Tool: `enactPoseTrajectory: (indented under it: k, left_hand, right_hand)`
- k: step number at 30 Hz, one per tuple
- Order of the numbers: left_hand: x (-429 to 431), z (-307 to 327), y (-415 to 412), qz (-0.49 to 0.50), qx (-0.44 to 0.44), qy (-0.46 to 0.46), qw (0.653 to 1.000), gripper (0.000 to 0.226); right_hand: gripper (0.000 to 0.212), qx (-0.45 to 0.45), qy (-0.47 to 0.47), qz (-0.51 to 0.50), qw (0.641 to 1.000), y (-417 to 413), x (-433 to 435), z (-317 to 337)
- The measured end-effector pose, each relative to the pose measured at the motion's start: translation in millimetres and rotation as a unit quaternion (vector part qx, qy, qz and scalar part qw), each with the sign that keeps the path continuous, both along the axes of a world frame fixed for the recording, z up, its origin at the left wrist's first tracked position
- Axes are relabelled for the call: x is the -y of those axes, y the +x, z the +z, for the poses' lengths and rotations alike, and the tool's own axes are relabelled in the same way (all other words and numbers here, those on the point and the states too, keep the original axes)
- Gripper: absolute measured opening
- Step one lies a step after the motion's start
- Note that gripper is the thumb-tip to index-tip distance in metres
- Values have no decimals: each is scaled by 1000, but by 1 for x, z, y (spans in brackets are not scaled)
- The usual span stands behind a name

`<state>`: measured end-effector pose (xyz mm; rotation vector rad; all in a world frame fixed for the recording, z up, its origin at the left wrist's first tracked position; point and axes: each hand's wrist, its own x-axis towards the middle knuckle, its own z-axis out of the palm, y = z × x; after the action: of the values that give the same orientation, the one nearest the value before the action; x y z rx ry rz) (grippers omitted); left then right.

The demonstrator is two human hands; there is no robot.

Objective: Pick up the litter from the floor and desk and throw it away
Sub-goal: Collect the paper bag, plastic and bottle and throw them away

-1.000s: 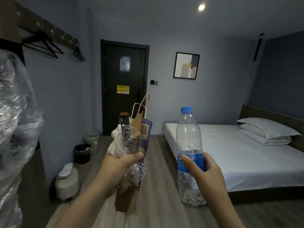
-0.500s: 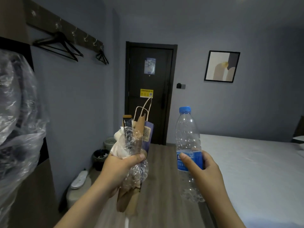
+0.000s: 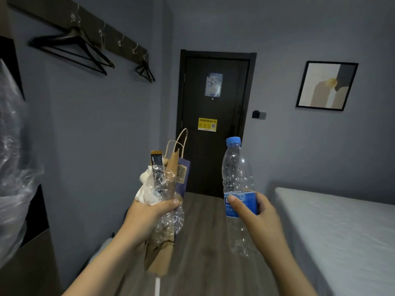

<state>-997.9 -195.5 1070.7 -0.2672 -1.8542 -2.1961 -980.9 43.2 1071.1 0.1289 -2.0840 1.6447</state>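
Litter bundle [image 3: 166, 184] of paper bag, tissue and crinkled plastic sits in the left hand [image 3: 147, 216], fingers wrapped round it; the right hand [image 3: 260, 221] grips an empty bottle [image 3: 237, 174]. Carrying step, I judge; next needs a bin, perhaps hidden behind the left arm.

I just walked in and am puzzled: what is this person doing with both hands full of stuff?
A person is gathering rubbish in a bedroom. The left hand grips a bundle of litter: a brown paper bag, crumpled clear plastic and white tissue. The right hand holds a plastic bottle upright by its blue label; it looks empty. Ahead is a dark door, with a bed on the right. Nothing is thrown away yet, and no bin shows.
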Motion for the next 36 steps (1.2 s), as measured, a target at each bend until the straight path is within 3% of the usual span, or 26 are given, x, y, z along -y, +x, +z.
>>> enactPoseTrajectory:
  k: [9,17,28,36]
  left_hand:
    - [48,-11,-173,35,43,10,998,54]
    - [70,-50,-313,59,74,32,995,47]
    - [90,-78,-523,149,130,-55,979,34]
    - [134,-118,-658,165,171,-36,971,25]
  right_hand:
    - [30,39,22,30,999,-178,38,-7]
    - [29,75,18,63,995,-345,57,-44]
    - [31,116,9,123,986,-587,68,-68]
    - [32,165,21,154,974,-736,113,-105]
